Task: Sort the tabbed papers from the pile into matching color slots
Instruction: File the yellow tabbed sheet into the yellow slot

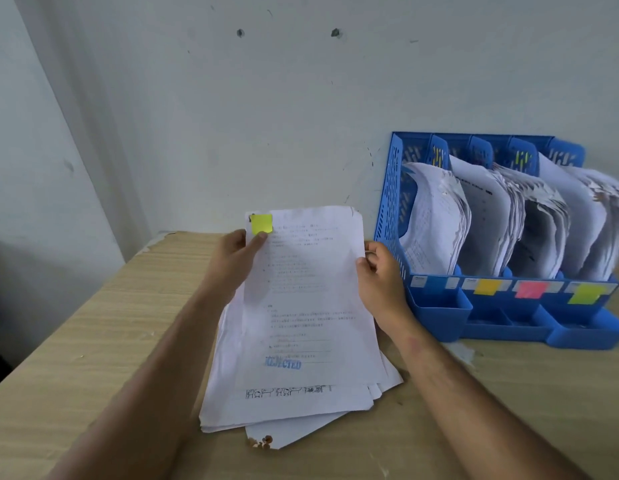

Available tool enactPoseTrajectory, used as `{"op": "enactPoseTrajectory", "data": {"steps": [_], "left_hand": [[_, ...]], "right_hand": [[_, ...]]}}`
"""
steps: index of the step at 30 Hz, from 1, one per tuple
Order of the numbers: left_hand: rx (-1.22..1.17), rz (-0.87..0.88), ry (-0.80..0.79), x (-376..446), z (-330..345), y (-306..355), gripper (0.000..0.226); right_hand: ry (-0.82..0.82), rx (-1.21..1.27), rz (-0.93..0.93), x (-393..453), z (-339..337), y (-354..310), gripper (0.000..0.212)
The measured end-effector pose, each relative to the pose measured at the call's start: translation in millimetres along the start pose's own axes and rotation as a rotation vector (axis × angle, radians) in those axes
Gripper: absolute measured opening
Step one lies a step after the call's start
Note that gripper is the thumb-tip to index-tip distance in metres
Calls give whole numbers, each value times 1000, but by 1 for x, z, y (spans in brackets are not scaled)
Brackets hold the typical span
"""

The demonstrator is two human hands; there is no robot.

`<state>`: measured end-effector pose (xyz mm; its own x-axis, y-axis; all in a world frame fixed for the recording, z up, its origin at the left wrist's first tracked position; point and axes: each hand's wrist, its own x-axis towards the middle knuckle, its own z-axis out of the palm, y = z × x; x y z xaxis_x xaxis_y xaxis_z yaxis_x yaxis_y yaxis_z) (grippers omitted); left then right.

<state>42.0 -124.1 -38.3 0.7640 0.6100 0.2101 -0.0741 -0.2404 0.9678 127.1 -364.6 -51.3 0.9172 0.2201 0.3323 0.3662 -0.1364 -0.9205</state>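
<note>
A printed sheet with a yellow-green tab at its top left corner and a blue REJECTED stamp is lifted at its far end above the pile of papers. My left hand pinches its top left edge just under the tab. My right hand grips its right edge. To the right stands a blue file rack with several paper-filled slots. Its front carries an orange tab, a pink tab and a yellow-green tab; the leftmost slot's label shows no colour.
The wooden table runs to an edge at the left, with a white wall behind. The rack's low front trays jut toward me. A stained corner of paper sticks out beneath the pile.
</note>
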Motion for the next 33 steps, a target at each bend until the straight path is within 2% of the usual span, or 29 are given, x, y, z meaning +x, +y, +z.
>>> {"op": "enactPoseTrajectory", "data": {"steps": [3,6,9,13,17,20,24,27,29,33], "left_hand": [[-235,-41,-6,-3,9,24,16],[-404,-62,-25,-5,19,44,12],[-473,-60,-60,-4,35,69,11],[-490,-20,-135,-1,68,105,9],[-505,-4,-233,-5,111,128,10],[-430,82,-290,-8,141,139,12],[-277,298,-386,-15,174,157,23],[-95,516,-476,-24,198,179,21],[65,650,-529,-29,214,193,19],[277,749,-724,-39,240,222,34]], "right_hand": [[-23,119,37,2,-11,-19,16],[-102,264,68,4,-28,-43,24],[-248,342,99,6,-58,-66,29],[-392,263,144,9,-107,-82,33],[-266,172,134,14,-149,-84,31],[-127,131,106,15,-179,-83,29],[122,109,99,13,-217,-78,25],[275,88,113,12,-245,-68,23],[343,96,134,12,-260,-58,24],[385,139,253,15,-285,-39,16]]}}
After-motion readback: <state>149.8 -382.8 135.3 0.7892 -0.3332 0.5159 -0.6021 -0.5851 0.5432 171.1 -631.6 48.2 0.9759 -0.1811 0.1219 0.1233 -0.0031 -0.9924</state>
